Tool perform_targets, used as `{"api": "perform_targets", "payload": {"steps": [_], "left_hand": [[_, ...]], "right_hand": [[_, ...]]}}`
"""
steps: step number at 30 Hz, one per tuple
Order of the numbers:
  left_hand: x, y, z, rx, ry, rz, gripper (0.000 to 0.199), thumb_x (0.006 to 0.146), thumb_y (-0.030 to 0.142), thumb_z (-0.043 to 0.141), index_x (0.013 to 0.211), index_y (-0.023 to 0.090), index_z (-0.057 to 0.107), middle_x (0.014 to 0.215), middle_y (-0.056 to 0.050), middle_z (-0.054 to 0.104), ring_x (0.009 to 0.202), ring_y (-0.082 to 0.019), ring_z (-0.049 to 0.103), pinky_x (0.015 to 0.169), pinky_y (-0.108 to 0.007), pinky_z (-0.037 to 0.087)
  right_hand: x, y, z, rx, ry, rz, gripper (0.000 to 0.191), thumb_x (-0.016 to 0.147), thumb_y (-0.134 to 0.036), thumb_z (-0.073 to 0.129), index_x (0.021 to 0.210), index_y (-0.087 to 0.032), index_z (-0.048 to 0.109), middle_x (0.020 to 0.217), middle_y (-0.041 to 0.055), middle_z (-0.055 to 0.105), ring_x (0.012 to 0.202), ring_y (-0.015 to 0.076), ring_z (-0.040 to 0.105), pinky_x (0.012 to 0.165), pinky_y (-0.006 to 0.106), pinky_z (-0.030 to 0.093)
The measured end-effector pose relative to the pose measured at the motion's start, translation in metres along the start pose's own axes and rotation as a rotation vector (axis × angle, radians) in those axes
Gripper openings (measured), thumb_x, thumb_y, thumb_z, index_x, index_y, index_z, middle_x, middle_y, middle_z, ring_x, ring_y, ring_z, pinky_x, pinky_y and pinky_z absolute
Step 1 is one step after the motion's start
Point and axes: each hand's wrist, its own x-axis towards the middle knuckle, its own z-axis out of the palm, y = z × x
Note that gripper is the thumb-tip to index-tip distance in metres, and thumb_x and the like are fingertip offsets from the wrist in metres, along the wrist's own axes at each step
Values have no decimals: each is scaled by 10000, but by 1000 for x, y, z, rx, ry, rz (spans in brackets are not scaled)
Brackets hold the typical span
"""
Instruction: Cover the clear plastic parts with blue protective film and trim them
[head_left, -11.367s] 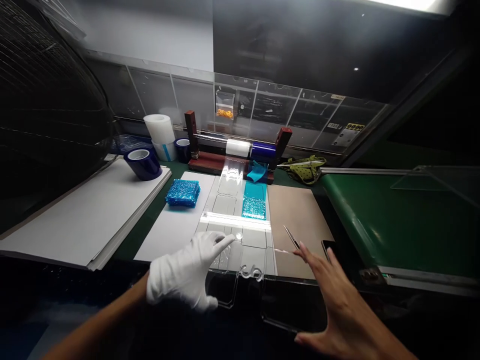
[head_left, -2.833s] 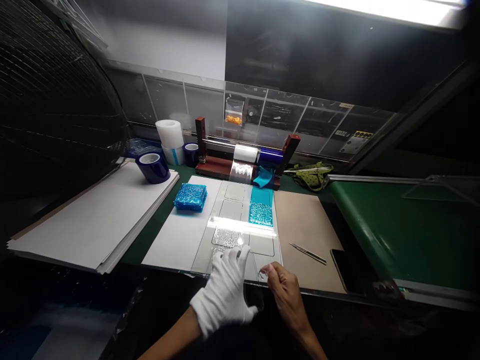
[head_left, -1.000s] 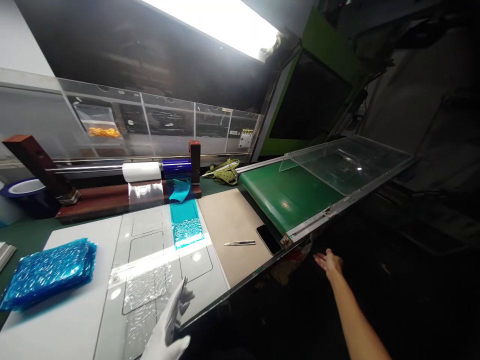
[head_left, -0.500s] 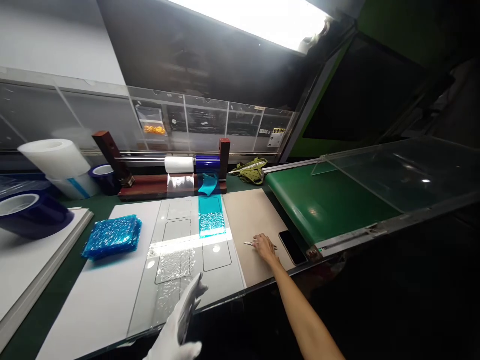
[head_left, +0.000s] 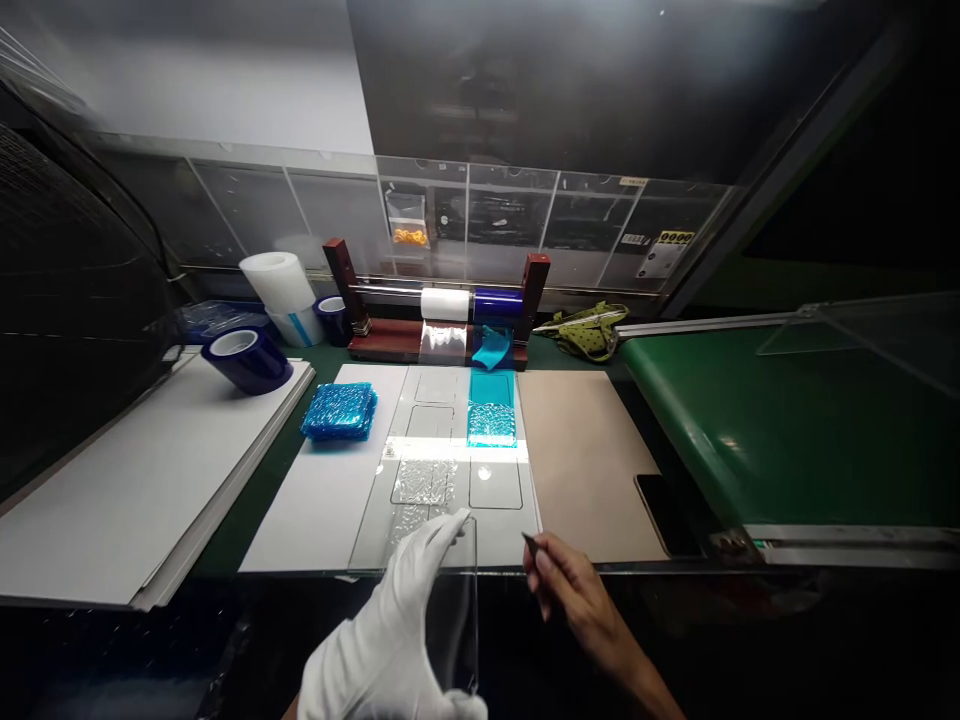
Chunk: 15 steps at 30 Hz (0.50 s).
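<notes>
My left hand (head_left: 390, 630), in a white glove, grips a clear rectangular panel (head_left: 455, 610) by its edges, with fingers at the top and thumb at the bottom. The panel stands nearly upright in front of the table edge. To its right, my bare right hand (head_left: 581, 590) pinches a thin pointed tool (head_left: 530, 544); its dark tip points up and left, and the rest is hidden in the fingers. Beyond both hands lies a glass sheet (head_left: 439, 530) with rounded rectangles outlined on it. Clear textured film (head_left: 426, 480) and blue textured film (head_left: 492, 424) lie on that sheet.
A blue bubbly stack (head_left: 339, 411) sits on white paper. Behind, a wooden stand (head_left: 375, 341) carries a white roll (head_left: 445, 303) and a blue roll (head_left: 498, 303). At right are a brown board (head_left: 585, 450), a phone (head_left: 666, 515) and a green conveyor belt (head_left: 697, 440).
My right hand has lifted off the brown board with the thin tool and come left to the table's front edge. My left hand has turned, showing the clear panel plainly. The camera view has shifted.
</notes>
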Motion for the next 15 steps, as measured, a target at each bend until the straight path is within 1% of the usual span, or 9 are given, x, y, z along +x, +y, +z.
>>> {"api": "perform_targets", "payload": {"steps": [1,3,5,6,8,9,10,12,15], "left_hand": [[0,1,-2,23,-12,15,1205,565,546,731,1464,238,-10,1504,-171,186,1373,-411,196,1091,-600,249],[1,4,-4,34,-43,32,1216,549,592,729,1462,246,5,1488,-170,208,1359,-413,228,1080,-594,278],[1,6,-6,18,-65,35,1238,512,577,756,1456,263,20,1465,-157,233,1341,-403,267,1068,-576,313],[1,7,-6,11,-71,41,1251,490,557,770,1452,268,24,1451,-150,247,1331,-397,285,1065,-566,326],[-1,9,-6,4,-78,56,1256,466,528,777,1444,270,32,1427,-138,267,1314,-384,315,1065,-543,341],[-2,10,-6,5,-80,65,1245,470,532,769,1440,272,33,1419,-135,270,1308,-377,325,1067,-533,345],[-3,11,-7,7,-85,74,1228,480,544,756,1436,275,33,1416,-131,270,1304,-369,334,1067,-525,349],[-6,12,-8,8,-94,85,1195,499,562,731,1430,283,35,1412,-124,268,1300,-356,343,1063,-512,362],[-10,12,-10,9,-92,95,1185,504,587,716,1430,283,42,1408,-119,272,1302,-350,343,1066,-501,364]], "right_hand": [[-14,-11,9,33,-22,13,391,936,-491,319,959,-203,583,711,-2,532,580,111,488,532,216,411],[-34,-27,22,-9,-27,-2,387,928,-496,338,955,-217,604,741,11,554,655,124,516,631,234,445],[-43,-32,30,-76,-38,-23,391,852,-555,473,1024,-229,604,815,22,574,744,147,536,706,255,466],[-45,-31,34,-91,-51,-24,469,764,-596,580,1057,-230,593,861,26,577,771,157,540,714,261,478],[-45,-26,40,-96,-78,-6,707,518,-632,762,1066,-226,576,910,26,572,779,166,536,686,256,499],[-44,-23,42,-98,-78,3,785,416,-628,806,1047,-224,573,916,25,568,785,169,533,682,254,506],[-43,-20,45,-101,-69,5,824,353,-626,824,1024,-220,571,918,26,564,796,172,529,690,254,511],[-42,-16,51,-103,-55,-6,855,299,-635,827,992,-211,562,911,28,555,815,177,521,703,257,517],[-42,-16,58,-116,-40,-22,862,282,-662,810,960,-197,551,885,23,534,809,171,503,711,261,514]]}}
